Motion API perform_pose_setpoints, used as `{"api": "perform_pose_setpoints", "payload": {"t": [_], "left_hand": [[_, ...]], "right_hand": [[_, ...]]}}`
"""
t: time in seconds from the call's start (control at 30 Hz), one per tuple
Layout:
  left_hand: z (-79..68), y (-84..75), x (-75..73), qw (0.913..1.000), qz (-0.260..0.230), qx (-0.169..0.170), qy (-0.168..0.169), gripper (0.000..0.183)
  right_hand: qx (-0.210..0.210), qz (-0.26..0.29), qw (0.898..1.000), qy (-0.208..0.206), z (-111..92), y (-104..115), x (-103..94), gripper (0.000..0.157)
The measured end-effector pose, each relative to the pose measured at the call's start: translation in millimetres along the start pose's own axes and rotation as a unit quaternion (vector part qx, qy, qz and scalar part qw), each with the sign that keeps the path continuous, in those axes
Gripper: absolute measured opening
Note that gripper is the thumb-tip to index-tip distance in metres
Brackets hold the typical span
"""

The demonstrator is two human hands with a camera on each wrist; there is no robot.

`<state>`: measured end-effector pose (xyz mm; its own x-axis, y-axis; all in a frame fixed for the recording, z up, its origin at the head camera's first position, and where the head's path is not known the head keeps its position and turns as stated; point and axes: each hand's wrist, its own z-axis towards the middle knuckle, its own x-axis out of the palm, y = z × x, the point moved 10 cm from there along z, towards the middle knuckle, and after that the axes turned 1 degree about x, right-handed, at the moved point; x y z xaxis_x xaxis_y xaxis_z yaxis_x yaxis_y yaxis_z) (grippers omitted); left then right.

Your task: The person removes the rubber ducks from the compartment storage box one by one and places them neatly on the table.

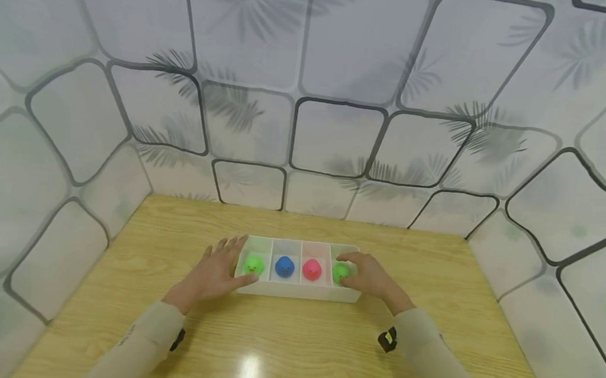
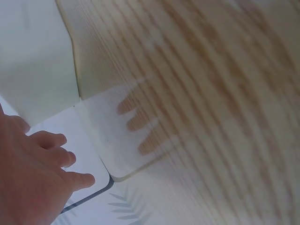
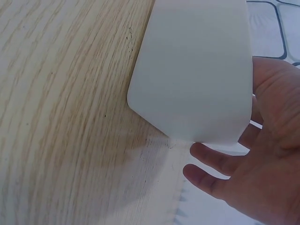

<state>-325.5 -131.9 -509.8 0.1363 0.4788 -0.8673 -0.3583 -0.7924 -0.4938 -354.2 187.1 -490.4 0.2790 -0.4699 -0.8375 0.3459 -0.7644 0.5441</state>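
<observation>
- Pale walls printed with grey rounded outlines and feathery leaves (image 1: 339, 135) surround a glossy, light wood-grain tabletop (image 1: 290, 354); near edge cut off by the frame.
- White rectangular tray, 4 compartments in a row (image 1: 297, 291), sits on the tabletop between the hands. Floors tinted, left to right: green, blue, pink, green.
- Each compartment contains 1 small round toy duck: bright green left-end duck (image 1: 253, 265), deep blue duck (image 1: 284, 266), hot pink duck (image 1: 311, 269), bright green right-end duck (image 1: 339, 273). Beaks small, hard to make out.
- Left hand (image 1: 216, 270): spread wide, fingers pointing past the tray's left end, thumb stretched across its front corner; holds nothing. Thumb slightly overlaps the left-end duck's lower edge; contact cannot be told.
- Right hand (image 1: 373, 276): thumb and forefinger bent in a part-open C about the right-end duck, partly covering it. Cannot tell whether they grip it.
- Left wrist view: hand cropped at the left edge, thumb not distinguishable; fingers mirrored in the tabletop.
- Right wrist view: tray wall blocks all 4 ducks; 2 fingers show clearly by its corner, the others partly behind it.
- Light sleeves (image 1: 431, 350) run out of frame; marking on the left sleeve illegible.
</observation>
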Motion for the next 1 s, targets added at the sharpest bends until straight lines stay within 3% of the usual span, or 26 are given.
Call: {"api": "perform_pose_setpoints", "payload": {"t": [0.6,1.0], "left_hand": [[-1.2,-0.5,3.3,0.9994,-0.006,-0.016,0.031,0.109],[-0.6,-2.8,-0.8,0.9999,-0.003,-0.005,0.016,0.108]], "right_hand": [[0.025,-0.042,0.998,0.049,5,0,7.3,0.059],[0.007,-0.081,0.995,0.051,7,8,8.1,0.051]]}}
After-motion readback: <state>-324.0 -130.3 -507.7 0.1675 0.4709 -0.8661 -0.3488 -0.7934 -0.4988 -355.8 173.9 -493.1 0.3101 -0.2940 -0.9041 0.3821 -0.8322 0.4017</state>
